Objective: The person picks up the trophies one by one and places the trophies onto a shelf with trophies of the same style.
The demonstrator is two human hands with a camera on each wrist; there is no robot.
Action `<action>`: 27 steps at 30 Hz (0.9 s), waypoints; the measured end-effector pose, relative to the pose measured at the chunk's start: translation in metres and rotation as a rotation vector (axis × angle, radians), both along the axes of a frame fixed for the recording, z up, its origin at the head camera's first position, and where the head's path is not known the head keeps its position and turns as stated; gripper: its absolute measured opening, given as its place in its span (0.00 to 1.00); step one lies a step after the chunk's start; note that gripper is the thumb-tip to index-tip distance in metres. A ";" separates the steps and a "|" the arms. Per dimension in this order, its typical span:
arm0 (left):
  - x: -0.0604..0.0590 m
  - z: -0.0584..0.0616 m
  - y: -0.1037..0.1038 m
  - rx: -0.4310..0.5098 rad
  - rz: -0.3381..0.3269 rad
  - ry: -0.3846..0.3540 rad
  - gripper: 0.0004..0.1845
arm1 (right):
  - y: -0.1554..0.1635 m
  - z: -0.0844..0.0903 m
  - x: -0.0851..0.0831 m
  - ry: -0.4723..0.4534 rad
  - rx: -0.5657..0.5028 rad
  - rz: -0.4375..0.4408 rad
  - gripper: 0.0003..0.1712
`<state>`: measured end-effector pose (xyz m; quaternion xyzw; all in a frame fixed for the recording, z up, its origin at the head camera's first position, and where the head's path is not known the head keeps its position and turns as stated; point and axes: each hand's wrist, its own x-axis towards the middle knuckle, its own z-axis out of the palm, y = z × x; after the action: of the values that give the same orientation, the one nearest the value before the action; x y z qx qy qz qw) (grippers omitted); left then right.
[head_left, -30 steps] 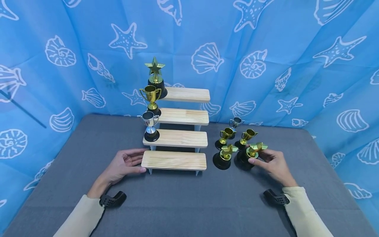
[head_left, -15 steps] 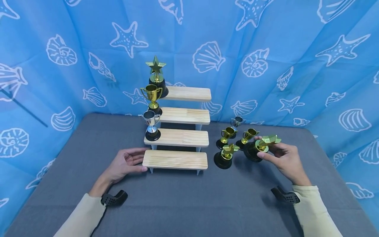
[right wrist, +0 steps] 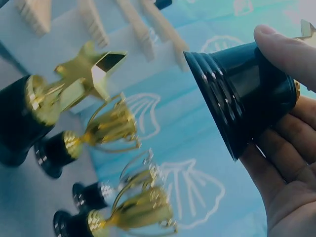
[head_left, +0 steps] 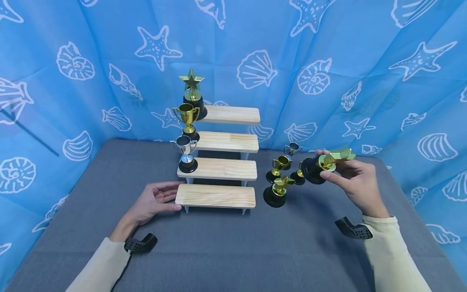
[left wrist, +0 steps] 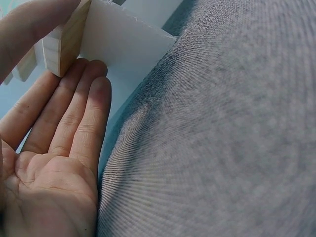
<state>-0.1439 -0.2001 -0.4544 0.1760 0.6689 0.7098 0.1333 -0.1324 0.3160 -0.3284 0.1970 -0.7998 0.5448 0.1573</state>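
My right hand (head_left: pixel 355 180) grips a gold star trophy (head_left: pixel 326 163) with a black base (right wrist: pixel 244 94), lifted off the table and tipped on its side, base pointing left. My left hand (head_left: pixel 155 199) rests open on the grey table, its fingers (left wrist: pixel 81 116) and thumb against the left end of the lowest wooden step (head_left: pixel 215 196) of a four-step stand. A silver cup (head_left: pixel 186 154), a gold cup (head_left: pixel 187 119) and a gold star trophy (head_left: pixel 192 94) stand at the left ends of the upper three steps.
Right of the stand on the grey table (head_left: pixel 233 243) sit another star trophy (head_left: pixel 276 191), two gold cups (head_left: pixel 278 167) and a small silver cup (head_left: pixel 292 149). A blue curtain with shells and starfish (head_left: pixel 328 73) closes in the back and sides.
My right hand has lifted the star trophy off the table, up and to the right, tipping it sideways. The left hand has stayed at the lowest step.
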 end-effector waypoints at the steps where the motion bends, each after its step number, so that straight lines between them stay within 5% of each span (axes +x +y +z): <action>1: 0.000 0.000 0.000 0.000 0.001 0.001 0.39 | -0.002 0.003 -0.001 0.006 -0.012 0.007 0.29; 20: -0.001 -0.001 0.000 -0.010 0.004 0.000 0.39 | -0.059 0.057 -0.032 0.062 -0.118 0.158 0.26; 27: 0.000 -0.002 -0.001 -0.014 0.005 0.012 0.39 | -0.080 0.071 -0.047 0.073 -0.046 0.121 0.24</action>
<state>-0.1443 -0.2010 -0.4559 0.1776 0.6752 0.7043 0.1288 -0.1798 0.2357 -0.2578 0.2611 -0.7674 0.5640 0.1573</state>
